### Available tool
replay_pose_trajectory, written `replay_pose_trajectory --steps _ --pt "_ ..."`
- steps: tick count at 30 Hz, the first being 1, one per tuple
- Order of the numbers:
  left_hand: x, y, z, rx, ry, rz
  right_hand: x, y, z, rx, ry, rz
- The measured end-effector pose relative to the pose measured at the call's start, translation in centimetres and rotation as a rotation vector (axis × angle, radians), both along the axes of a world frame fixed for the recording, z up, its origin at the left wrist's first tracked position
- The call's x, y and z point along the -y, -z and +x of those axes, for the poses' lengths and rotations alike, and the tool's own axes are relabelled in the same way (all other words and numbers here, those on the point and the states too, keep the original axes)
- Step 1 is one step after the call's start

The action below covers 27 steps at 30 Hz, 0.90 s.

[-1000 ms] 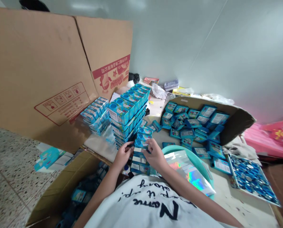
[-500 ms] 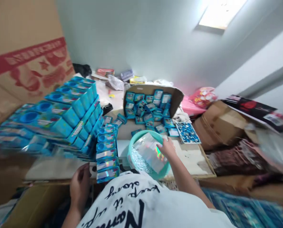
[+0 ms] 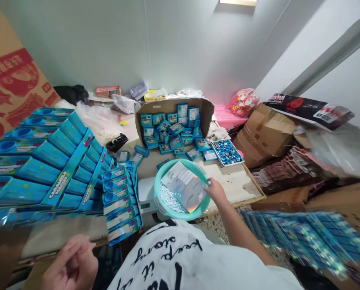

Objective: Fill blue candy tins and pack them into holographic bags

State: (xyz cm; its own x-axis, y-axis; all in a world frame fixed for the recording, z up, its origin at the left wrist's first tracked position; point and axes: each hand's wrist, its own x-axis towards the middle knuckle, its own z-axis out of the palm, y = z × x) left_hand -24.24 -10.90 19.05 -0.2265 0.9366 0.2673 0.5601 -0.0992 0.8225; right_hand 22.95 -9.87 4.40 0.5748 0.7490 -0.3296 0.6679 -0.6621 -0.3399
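My right hand (image 3: 216, 191) grips the right rim of a mint-green basin (image 3: 157, 192), fingers curled over the edge. Small white pellets (image 3: 170, 198) fill part of the basin, and a shiny silvery sheet (image 3: 184, 183) lies on top of them. At the lower left, my left hand (image 3: 72, 262) is in the air near the table's front edge, its fingers curled and pressed together; whatever is in them, if anything, cannot be made out. Between the hands stands a row of blue display boxes (image 3: 121, 209) with round openings.
Stacked blue cartons (image 3: 55, 161) rise at the left. Behind the basin, an open cardboard box (image 3: 140, 108) holds several small blue packs (image 3: 175, 129). A tray of blue and silver pieces (image 3: 227, 153) lies at the right, beside brown cartons (image 3: 255, 133).
My left hand has moved down and left, away from the display boxes. My right hand has gone from over the silvery sheet to the basin's rim. The view has shifted.
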Motion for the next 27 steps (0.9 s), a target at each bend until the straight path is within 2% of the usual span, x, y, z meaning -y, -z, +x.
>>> replay_pose_trajectory --steps 2,3,5,7,9,11,14,16,18,21,27 --pt "-0.2 -1.7 1.3 -0.075 0.088 0.188 0.0 0.2 0.3 -0.07 0.009 0.019" --pt "-0.3 -2.2 2.2 -0.087 0.129 0.219 -0.1 0.0 0.3 -0.1 0.007 0.043" --pt "-0.6 -2.8 4.6 -0.078 0.222 0.304 -0.2 -0.6 0.0 -0.149 -0.004 0.132" --pt "-1.1 -3.0 7.6 -0.085 0.385 0.403 -0.3 -2.0 -0.5 -0.205 -0.026 0.263" --pt "-1.9 -2.9 11.1 -0.158 0.541 0.486 -0.2 -3.9 -1.2 -0.291 -0.066 0.396" --pt "-3.0 -2.8 15.0 -0.288 0.607 0.465 0.1 -6.5 -1.9 -0.396 -0.124 0.502" --pt "-4.9 -3.0 20.6 -0.47 0.61 0.348 0.9 -10.9 -2.8 -0.589 -0.258 0.675" --pt "-6.2 -3.3 23.3 -0.559 0.623 0.335 1.5 -13.6 -3.0 -0.695 -0.355 0.758" --pt "-7.0 -3.7 24.8 -0.623 0.67 0.347 2.0 -15.8 -2.9 -0.768 -0.398 0.793" --pt "-7.3 -4.0 25.4 -0.613 0.727 0.412 2.6 -17.6 -2.2 -0.873 -0.385 0.819" --pt "-6.4 -3.8 24.9 -0.512 0.693 0.628 3.1 -18.0 -1.5 -0.954 -0.226 0.884"
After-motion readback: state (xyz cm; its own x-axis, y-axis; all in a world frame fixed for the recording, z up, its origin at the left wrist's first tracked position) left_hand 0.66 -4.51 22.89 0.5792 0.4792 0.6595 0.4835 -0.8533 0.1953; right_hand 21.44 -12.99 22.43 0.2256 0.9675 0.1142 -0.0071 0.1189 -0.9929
